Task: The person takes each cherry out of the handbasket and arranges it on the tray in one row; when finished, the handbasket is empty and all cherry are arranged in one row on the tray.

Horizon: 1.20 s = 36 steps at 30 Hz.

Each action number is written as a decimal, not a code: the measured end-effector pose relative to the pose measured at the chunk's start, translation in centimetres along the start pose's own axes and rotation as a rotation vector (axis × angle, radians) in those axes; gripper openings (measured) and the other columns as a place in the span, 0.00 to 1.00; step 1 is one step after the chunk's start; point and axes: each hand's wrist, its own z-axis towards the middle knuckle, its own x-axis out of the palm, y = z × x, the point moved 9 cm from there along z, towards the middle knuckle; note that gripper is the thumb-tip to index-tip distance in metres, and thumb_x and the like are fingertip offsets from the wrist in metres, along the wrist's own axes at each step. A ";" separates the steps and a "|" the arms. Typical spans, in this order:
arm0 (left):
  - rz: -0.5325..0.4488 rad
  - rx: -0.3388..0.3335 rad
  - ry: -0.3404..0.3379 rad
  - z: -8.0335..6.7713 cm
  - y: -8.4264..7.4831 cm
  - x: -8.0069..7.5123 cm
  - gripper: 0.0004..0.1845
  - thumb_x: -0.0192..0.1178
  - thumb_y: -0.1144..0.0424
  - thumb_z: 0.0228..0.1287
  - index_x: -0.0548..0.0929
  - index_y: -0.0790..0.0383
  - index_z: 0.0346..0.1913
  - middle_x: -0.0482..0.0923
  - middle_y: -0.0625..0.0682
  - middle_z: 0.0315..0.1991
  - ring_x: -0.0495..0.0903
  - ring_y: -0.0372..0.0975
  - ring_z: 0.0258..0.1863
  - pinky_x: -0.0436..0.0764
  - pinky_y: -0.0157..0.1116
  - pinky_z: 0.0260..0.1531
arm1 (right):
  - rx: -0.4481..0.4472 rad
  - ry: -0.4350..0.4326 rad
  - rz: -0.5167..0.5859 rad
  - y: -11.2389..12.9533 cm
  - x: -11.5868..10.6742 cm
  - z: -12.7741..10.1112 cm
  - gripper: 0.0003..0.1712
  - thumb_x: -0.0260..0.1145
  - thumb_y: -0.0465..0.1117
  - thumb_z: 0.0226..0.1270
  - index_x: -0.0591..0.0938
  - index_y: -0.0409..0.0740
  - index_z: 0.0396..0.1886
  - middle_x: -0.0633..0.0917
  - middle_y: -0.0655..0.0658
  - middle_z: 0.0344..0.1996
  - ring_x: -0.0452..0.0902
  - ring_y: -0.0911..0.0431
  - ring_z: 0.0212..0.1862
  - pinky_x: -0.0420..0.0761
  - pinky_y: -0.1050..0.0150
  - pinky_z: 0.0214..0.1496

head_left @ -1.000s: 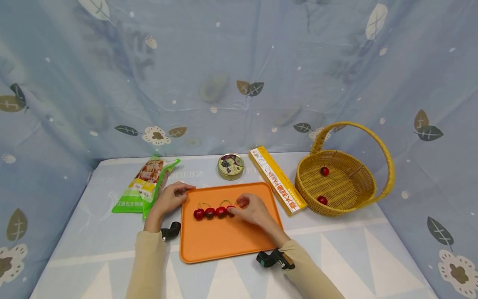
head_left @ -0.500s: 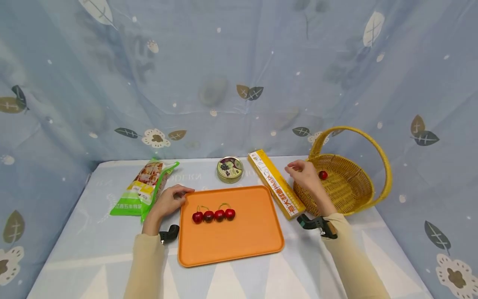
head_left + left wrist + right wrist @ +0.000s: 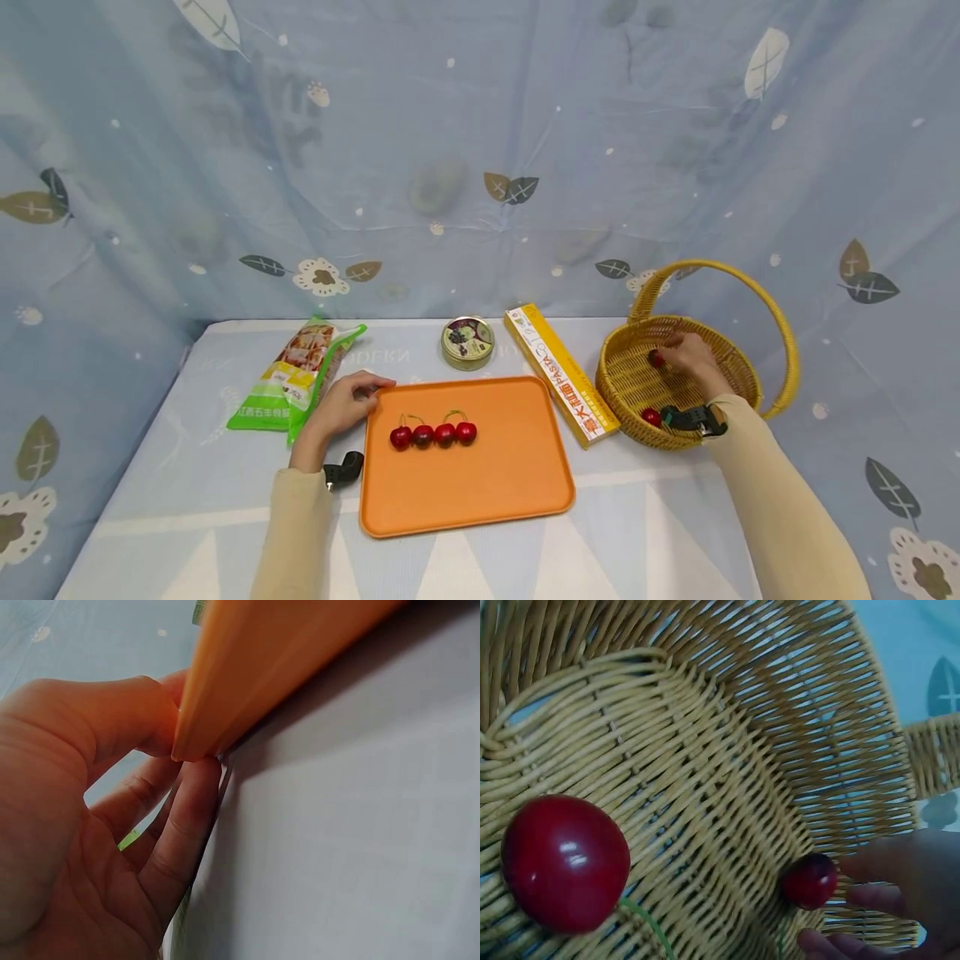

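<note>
My left hand (image 3: 347, 408) pinches the left edge of an orange tray (image 3: 480, 492); the left wrist view shows thumb and fingers around the tray's edge (image 3: 225, 690). Several red cherries (image 3: 445, 434) with green stems lie in a row on the tray. Inside the yellow wicker basket (image 3: 637, 379), my right hand (image 3: 692, 360) reaches to a dark red cherry (image 3: 810, 881) on the basket's floor. Its fingers are spread about this cherry, with a gap below it. Closer to the right wrist camera lies another cherry (image 3: 566, 862), apart from the fingers.
A box of pasta (image 3: 562, 375) lies slanted between tray and basket. Behind the tray stands a round tin (image 3: 467, 342). To the left is a green food bag (image 3: 296, 375). The basket's tall handle (image 3: 780, 325) arches over its right side. A patterned curtain hangs behind the table.
My right hand has left the row of cherries on the tray, passed over the pasta box and gone into the basket. The left hand stays at the tray's edge.
</note>
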 end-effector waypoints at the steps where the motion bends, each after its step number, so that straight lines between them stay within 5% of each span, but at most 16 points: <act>1: 0.001 -0.003 0.001 0.0 0.1 0.0 0.19 0.58 0.78 0.57 0.88 0.60 0.49 0.83 0.54 0.45 0.75 0.42 0.35 0.76 0.34 0.37 | -0.002 0.020 0.009 -0.1 0.3 0.2 0.29 0.55 0.42 0.73 0.72 0.21 0.62 0.77 0.23 0.53 0.78 0.41 0.41 0.77 0.49 0.43; 7: 0.007 -0.003 0.004 0.1 0.2 0.1 0.19 0.58 0.78 0.57 0.88 0.60 0.49 0.83 0.53 0.45 0.75 0.41 0.34 0.76 0.34 0.38 | -0.008 0.057 0.053 0.0 1.8 0.9 0.20 0.61 0.39 0.69 0.81 0.23 0.48 0.84 0.32 0.36 0.77 0.48 0.35 0.76 0.59 0.36; 13: 0.000 0.010 0.003 0.1 0.1 0.1 0.19 0.58 0.78 0.57 0.88 0.60 0.49 0.83 0.53 0.45 0.75 0.42 0.35 0.76 0.35 0.38 | 0.001 -0.009 0.079 1.0 1.1 0.5 0.17 0.66 0.41 0.65 0.85 0.27 0.35 0.85 0.37 0.28 0.75 0.52 0.30 0.73 0.63 0.30; 19: -0.005 0.004 0.004 0.1 0.0 0.0 0.19 0.57 0.78 0.58 0.88 0.60 0.49 0.83 0.53 0.46 0.75 0.42 0.35 0.76 0.34 0.38 | -0.074 -0.047 0.236 5.3 -1.3 -2.3 0.23 0.69 0.47 0.64 0.82 0.29 0.45 0.84 0.44 0.32 0.77 0.55 0.33 0.77 0.66 0.34; 24: -0.007 0.019 -0.006 0.1 -0.1 -0.2 0.19 0.57 0.78 0.58 0.88 0.61 0.49 0.83 0.55 0.46 0.75 0.42 0.35 0.75 0.34 0.37 | -0.192 -0.050 0.392 9.5 -1.6 -5.6 0.25 0.70 0.44 0.64 0.77 0.29 0.52 0.84 0.37 0.42 0.80 0.61 0.35 0.80 0.69 0.37; 28: 0.001 0.015 -0.013 0.1 0.0 -0.3 0.19 0.57 0.78 0.57 0.88 0.61 0.49 0.83 0.54 0.45 0.75 0.42 0.35 0.75 0.34 0.37 | -0.275 0.018 0.492 12.6 1.4 -7.3 0.26 0.70 0.38 0.63 0.77 0.28 0.57 0.82 0.31 0.45 0.81 0.60 0.35 0.81 0.67 0.38; 36: -0.007 0.003 -0.008 0.0 0.1 -0.1 0.19 0.57 0.78 0.57 0.88 0.61 0.49 0.83 0.55 0.46 0.75 0.42 0.35 0.75 0.33 0.37 | -0.292 0.207 0.589 16.2 12.2 -8.6 0.21 0.72 0.33 0.56 0.83 0.30 0.50 0.85 0.36 0.43 0.84 0.51 0.37 0.83 0.53 0.39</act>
